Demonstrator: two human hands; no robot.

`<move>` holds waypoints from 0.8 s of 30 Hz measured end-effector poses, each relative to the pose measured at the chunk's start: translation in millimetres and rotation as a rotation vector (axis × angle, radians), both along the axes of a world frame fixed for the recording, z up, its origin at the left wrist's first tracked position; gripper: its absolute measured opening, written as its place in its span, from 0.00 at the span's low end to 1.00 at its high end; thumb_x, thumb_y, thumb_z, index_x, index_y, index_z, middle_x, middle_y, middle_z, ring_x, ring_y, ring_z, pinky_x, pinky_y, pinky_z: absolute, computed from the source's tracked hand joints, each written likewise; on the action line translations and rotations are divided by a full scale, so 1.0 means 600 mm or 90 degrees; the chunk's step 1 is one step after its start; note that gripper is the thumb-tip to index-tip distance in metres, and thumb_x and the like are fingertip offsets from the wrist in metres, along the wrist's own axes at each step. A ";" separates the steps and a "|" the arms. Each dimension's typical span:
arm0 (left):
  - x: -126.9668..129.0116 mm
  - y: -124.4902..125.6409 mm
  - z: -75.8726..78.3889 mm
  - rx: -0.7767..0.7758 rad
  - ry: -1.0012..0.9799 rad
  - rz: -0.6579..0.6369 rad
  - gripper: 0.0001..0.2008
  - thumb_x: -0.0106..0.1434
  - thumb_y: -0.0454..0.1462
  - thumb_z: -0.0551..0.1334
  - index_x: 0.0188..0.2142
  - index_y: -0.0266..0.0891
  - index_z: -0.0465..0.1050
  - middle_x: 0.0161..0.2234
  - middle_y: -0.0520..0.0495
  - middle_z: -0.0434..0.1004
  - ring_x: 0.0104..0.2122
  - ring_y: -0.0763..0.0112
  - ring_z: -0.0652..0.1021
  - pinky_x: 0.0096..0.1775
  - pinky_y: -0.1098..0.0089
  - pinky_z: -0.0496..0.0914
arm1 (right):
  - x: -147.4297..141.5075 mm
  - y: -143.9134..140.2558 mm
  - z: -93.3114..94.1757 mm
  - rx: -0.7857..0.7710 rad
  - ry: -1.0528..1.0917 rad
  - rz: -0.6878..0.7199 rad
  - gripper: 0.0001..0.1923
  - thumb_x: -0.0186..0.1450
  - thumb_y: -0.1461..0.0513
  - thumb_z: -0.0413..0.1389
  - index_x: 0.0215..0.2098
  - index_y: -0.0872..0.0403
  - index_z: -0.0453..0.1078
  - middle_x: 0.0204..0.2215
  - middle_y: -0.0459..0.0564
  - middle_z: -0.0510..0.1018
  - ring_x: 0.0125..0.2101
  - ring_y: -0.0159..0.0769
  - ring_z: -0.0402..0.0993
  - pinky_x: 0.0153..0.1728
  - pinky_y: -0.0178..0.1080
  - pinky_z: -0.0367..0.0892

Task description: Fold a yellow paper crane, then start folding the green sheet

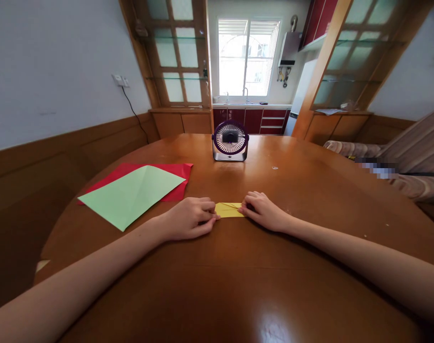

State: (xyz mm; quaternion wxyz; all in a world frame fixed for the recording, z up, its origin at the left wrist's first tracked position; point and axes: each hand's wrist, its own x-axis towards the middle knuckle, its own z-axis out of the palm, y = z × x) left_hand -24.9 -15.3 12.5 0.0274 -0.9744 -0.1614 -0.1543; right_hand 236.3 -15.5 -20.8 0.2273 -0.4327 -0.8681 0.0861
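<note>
A small folded piece of yellow paper (228,210) lies flat on the round wooden table (238,276), near its middle. My left hand (190,218) rests on the paper's left end, fingers curled and pinching its edge. My right hand (262,209) presses its fingertips onto the right end. Both ends of the paper are hidden under my fingers; only the middle strip with its creases shows.
A light green sheet (131,194) lies on a red sheet (177,174) at the table's left. A small purple desk fan (230,140) stands at the far side. A striped sofa (409,162) is to the right, and a kitchen doorway lies behind.
</note>
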 end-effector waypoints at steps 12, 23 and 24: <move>-0.003 0.007 -0.010 0.054 -0.020 -0.033 0.15 0.69 0.37 0.52 0.50 0.38 0.73 0.30 0.46 0.73 0.30 0.69 0.72 0.32 0.70 0.65 | 0.000 0.001 -0.001 -0.001 -0.004 0.002 0.11 0.70 0.58 0.49 0.32 0.55 0.66 0.32 0.50 0.71 0.34 0.37 0.66 0.41 0.41 0.60; -0.003 0.009 -0.020 0.141 0.017 -0.052 0.15 0.68 0.36 0.52 0.50 0.37 0.70 0.32 0.46 0.73 0.31 0.68 0.72 0.34 0.68 0.68 | -0.002 -0.002 0.003 -0.004 -0.019 -0.001 0.11 0.70 0.59 0.48 0.32 0.55 0.65 0.33 0.50 0.71 0.35 0.37 0.66 0.42 0.41 0.60; -0.003 0.008 -0.019 0.142 0.020 -0.053 0.15 0.68 0.36 0.52 0.50 0.37 0.70 0.33 0.46 0.73 0.31 0.68 0.72 0.34 0.68 0.68 | -0.002 -0.002 0.003 -0.003 -0.020 0.000 0.11 0.70 0.59 0.48 0.31 0.55 0.65 0.32 0.50 0.71 0.35 0.37 0.66 0.42 0.41 0.60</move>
